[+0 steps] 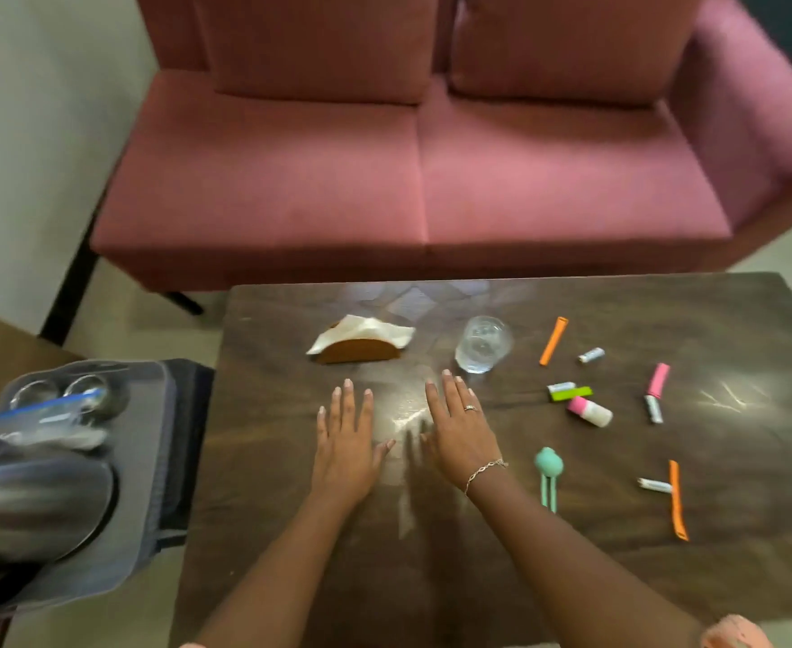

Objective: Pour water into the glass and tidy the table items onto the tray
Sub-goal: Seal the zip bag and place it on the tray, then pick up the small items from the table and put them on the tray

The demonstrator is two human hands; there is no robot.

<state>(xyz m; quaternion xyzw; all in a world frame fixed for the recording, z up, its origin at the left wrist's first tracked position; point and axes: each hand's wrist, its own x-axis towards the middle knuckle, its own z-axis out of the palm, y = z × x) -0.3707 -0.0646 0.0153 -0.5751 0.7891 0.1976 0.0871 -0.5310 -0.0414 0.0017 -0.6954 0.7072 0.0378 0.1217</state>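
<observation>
Standing near the wooden tabletop's (735, 465) far edge, one glass (483, 344) is sitting just beyond the right hand (460, 434); that and the left hand (345, 444) are lying flat, empty. One tray (148, 465) is sitting past the left edge, one pink sofa (408, 180) past the far edge.

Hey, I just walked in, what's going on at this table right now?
A person has their left hand and right hand flat on the wooden table, fingers straight, holding nothing. Just beyond the right hand stands the glass, with a napkin holder to its left. Small items such as an orange stick and a pink-capped bottle lie scattered to the right. The tray, off the table's left edge, carries a steel jug. Nothing from the table is on it yet.
</observation>
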